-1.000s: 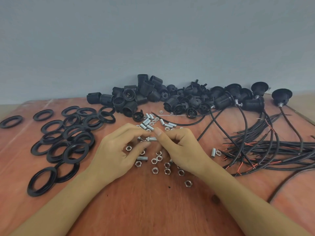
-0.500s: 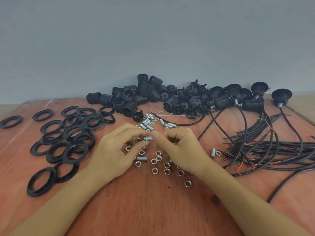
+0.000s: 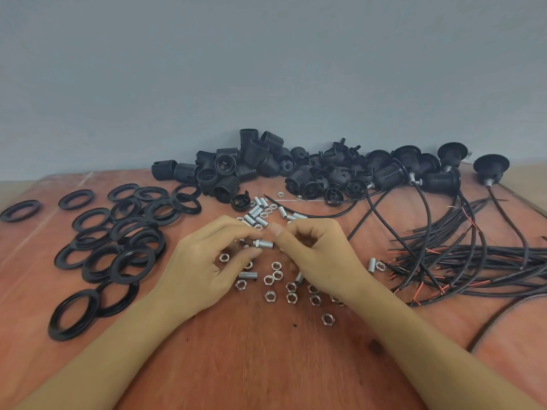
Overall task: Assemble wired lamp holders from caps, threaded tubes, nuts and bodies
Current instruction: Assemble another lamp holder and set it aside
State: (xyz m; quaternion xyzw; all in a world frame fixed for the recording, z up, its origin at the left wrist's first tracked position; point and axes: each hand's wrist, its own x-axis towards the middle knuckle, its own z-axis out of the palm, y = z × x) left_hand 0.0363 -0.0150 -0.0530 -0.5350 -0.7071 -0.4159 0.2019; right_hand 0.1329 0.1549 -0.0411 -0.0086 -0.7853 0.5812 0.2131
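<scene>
table: reddish wood, all parts spread on it
stray nut: alone on the wood, nearest piece of hardware
loose nuts: scattered flat under and just in front of both hands; single tube lying among them
left hand: fingers curled, thumb and fingertips pinching left end of held tube
right hand: fingers curled, thumb and index pinching right end of same tube
held tube: short threaded metal, horizontal, bridging the two hands, just above the table; hex nut sitting near its left end
spare tubes: small heap just beyond the fingertips, a few nuts mixed in
rings: black, flat, overlapping spread at left, apart from the hands; one off alone at far left edge
wires: black bundle at right, red-tipped ends pointing toward centre
wired holders: black, far right, leads running down into the bundle
caps: black heap at back, between bodies and wired holders
bodies: black threaded sleeves, piled back centre against the wall
wall: plain grey-blue behind everything
</scene>
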